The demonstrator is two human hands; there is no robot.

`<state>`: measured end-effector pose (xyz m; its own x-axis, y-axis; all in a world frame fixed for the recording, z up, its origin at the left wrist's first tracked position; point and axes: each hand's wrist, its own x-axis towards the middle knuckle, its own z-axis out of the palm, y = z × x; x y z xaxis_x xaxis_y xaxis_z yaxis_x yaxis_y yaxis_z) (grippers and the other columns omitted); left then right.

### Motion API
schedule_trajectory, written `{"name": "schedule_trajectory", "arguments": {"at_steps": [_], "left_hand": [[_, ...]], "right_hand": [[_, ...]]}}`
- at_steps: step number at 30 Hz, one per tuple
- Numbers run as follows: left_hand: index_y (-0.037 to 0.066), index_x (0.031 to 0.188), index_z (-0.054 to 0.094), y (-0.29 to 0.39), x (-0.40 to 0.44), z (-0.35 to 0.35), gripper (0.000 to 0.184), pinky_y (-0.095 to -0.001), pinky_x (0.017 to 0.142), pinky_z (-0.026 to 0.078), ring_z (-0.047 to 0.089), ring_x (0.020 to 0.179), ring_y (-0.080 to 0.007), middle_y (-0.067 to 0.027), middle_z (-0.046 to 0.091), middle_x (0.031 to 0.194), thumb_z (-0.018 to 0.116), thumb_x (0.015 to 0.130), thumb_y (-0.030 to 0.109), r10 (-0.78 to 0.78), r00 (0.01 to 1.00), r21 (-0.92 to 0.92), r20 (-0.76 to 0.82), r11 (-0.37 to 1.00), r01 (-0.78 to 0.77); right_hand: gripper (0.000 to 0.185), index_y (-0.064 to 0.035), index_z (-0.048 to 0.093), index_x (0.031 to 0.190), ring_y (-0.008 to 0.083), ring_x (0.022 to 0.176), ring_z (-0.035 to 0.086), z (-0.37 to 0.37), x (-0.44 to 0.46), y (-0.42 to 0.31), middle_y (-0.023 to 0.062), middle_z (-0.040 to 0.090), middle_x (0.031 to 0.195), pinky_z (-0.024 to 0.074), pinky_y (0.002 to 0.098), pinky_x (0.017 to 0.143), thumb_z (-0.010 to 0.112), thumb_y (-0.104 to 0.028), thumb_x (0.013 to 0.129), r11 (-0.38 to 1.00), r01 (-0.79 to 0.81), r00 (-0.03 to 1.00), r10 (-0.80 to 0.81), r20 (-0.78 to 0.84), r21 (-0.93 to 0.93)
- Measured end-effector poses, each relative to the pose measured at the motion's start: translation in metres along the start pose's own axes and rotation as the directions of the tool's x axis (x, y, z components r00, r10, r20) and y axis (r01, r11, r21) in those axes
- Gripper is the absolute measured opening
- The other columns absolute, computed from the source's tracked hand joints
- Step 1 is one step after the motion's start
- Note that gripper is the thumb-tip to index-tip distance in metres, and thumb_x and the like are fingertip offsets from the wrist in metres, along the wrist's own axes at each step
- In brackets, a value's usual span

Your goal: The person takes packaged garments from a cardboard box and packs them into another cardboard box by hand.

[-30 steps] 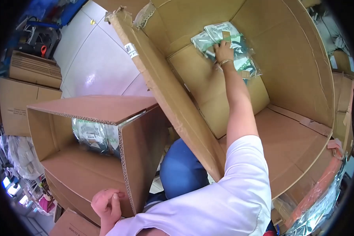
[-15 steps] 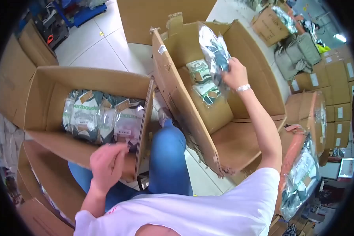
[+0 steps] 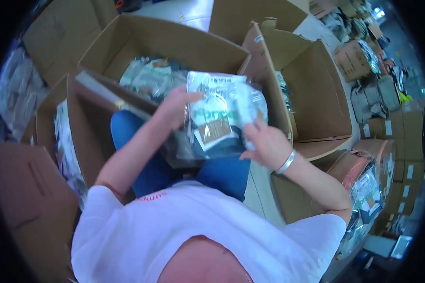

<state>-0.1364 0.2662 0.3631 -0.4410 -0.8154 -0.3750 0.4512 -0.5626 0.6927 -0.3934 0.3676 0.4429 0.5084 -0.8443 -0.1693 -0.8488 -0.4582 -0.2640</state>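
Over my lap is a clear plastic bag of folded clothing (image 3: 216, 112), with green lettering, a barcode at the top and a brown card tag. My left hand (image 3: 175, 107) grips its left edge, thumb lying on the front. On the opposite edge, my right hand (image 3: 268, 144) pinches the plastic near the lower corner. Behind the bag stands an open cardboard box (image 3: 184, 40) holding several similar bagged garments (image 3: 148, 75), partly covered by my hand and the bag. To the right is a taller open carton (image 3: 316, 94); a sliver of bagged items (image 3: 283, 89) shows inside it.
Another open carton (image 3: 92, 127) with packed bags (image 3: 66, 146) is at my left, beside a closed-looking box (image 3: 30, 188). More bagged garments (image 3: 368, 188) lie at the right. Stacked cartons (image 3: 408, 151) line the far right, and grey bundles (image 3: 375, 99) sit behind.
The bagged garment has come from above the right carton to over my lap. My left hand has risen and taken hold of its edge. The view has shifted, so the boxes appear moved.
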Motion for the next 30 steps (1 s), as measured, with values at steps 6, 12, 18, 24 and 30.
{"name": "schedule_trajectory", "arguments": {"at_steps": [6, 12, 18, 24, 30], "left_hand": [[-0.008, 0.114, 0.057, 0.041, 0.041, -0.022, 0.028, -0.0420, 0.080, 0.057, 0.070, 0.088, -0.0262, -0.0176, 0.068, 0.106, 0.053, 0.092, 0.008, -0.181, 0.981, 0.060, 0.074, 0.982, 0.176], [-0.005, 0.109, 0.064, 0.060, 0.098, -0.070, 0.025, -0.0341, 0.075, 0.059, 0.069, 0.086, -0.0190, -0.0135, 0.068, 0.101, 0.050, 0.092, 0.008, -0.137, 0.984, 0.160, 0.111, 0.980, 0.118], [0.006, 0.069, 0.053, 0.078, 0.100, -0.063, 0.007, -0.0283, 0.040, 0.035, 0.048, 0.043, -0.0176, -0.0052, 0.052, 0.061, 0.049, 0.065, 0.001, -0.160, 0.971, 0.388, -0.179, 0.895, 0.219], [0.008, 0.065, 0.047, 0.081, 0.122, -0.049, 0.007, -0.0260, 0.040, 0.031, 0.041, 0.042, -0.0132, -0.0026, 0.046, 0.057, 0.049, 0.066, 0.002, -0.153, 0.942, 0.436, -0.298, 0.856, 0.277], [0.000, 0.085, 0.060, 0.067, 0.147, -0.056, 0.016, -0.0332, 0.050, 0.042, 0.053, 0.060, -0.0187, -0.0099, 0.058, 0.078, 0.050, 0.074, 0.005, -0.116, 0.966, 0.794, -0.230, 0.551, 0.255]], "right_hand": [[0.025, -0.0080, 0.051, 0.081, 0.0317, 0.069, 0.056, -0.080, 0.006, 0.026, 0.0104, 0.051, 0.080, 0.0459, 0.0392, 0.058, 0.071, -0.002, 0.068, 0.961, 0.067, 0.858, -0.193, -0.476, -0.268], [0.017, -0.0109, 0.052, 0.078, 0.0245, 0.086, 0.064, -0.104, 0.039, 0.039, 0.0078, 0.062, 0.098, 0.0511, 0.0378, 0.074, 0.067, -0.010, 0.069, 0.575, 0.465, 0.533, -0.789, -0.306, -0.674], [0.021, -0.0078, 0.051, 0.073, 0.0279, 0.090, 0.062, -0.096, 0.101, 0.106, 0.0090, 0.059, 0.095, 0.0518, 0.0402, 0.077, 0.063, -0.014, 0.058, 0.463, 0.587, 0.514, -0.847, -0.135, -0.664], [0.026, -0.0034, 0.057, 0.075, 0.0311, 0.085, 0.060, -0.138, 0.067, 0.102, 0.0126, 0.059, 0.092, 0.0496, 0.0395, 0.071, 0.067, -0.018, 0.056, 0.673, 0.605, 0.574, -0.739, -0.353, -0.425], [0.019, -0.0021, 0.054, 0.093, 0.0225, 0.086, 0.060, -0.171, -0.036, 0.160, 0.0141, 0.060, 0.096, 0.0511, 0.0275, 0.070, 0.063, -0.018, 0.087, 0.955, 0.221, 0.343, 0.111, -0.933, 0.195]]}}
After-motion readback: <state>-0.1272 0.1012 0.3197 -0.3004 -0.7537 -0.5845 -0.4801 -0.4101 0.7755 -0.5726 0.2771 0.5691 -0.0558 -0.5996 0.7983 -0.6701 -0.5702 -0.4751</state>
